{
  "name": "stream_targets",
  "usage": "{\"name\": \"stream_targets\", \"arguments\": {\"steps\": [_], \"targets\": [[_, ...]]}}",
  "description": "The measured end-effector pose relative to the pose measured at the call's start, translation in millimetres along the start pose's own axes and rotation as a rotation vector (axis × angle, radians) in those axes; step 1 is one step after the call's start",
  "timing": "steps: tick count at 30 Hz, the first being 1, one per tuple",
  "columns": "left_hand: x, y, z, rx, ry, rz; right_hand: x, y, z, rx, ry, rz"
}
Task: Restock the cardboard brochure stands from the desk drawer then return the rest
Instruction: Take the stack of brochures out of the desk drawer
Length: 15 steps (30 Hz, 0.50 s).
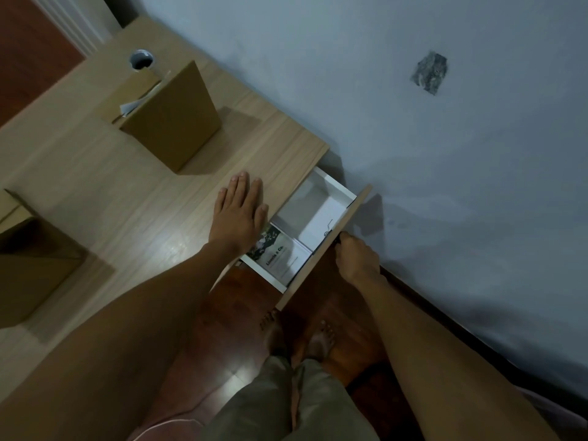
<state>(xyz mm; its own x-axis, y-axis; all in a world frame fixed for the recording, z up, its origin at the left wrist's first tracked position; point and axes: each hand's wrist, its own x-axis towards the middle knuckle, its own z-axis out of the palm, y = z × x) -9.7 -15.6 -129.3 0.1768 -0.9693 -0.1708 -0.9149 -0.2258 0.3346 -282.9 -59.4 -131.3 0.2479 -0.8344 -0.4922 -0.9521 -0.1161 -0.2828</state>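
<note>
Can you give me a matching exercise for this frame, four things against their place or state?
Things:
1. left hand
2. right hand
3. brochure stack
4. cardboard stand

Places or states:
A. lying inside the open drawer
B. flat on the desk top, fingers straight
C. upright on the desk near the wall, papers in it
D. gripping the drawer's front handle

Pairs: 1-B, 2-D, 3-A, 4-C

Two cardboard brochure stands on the worktop: one at eleven o'clock, one at nine o'clock. One open drawer, one brochure stack inside.
</note>
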Motion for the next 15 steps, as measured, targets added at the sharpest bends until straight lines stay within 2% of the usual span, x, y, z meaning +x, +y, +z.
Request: {"name": "stream_targets", "arguments": {"steps": [9, 15], "targets": [[-1.6, 7.6, -2.0, 0.008, -0.003, -0.019, -29.5, 46.4, 3.8, 0.023, -0.013, 0.074], [-3.0, 12.6, -2.8, 0.012, -0.002, -0.030, -35.2, 51.2, 7.6, 0.070, 0.006, 0.094]]}}
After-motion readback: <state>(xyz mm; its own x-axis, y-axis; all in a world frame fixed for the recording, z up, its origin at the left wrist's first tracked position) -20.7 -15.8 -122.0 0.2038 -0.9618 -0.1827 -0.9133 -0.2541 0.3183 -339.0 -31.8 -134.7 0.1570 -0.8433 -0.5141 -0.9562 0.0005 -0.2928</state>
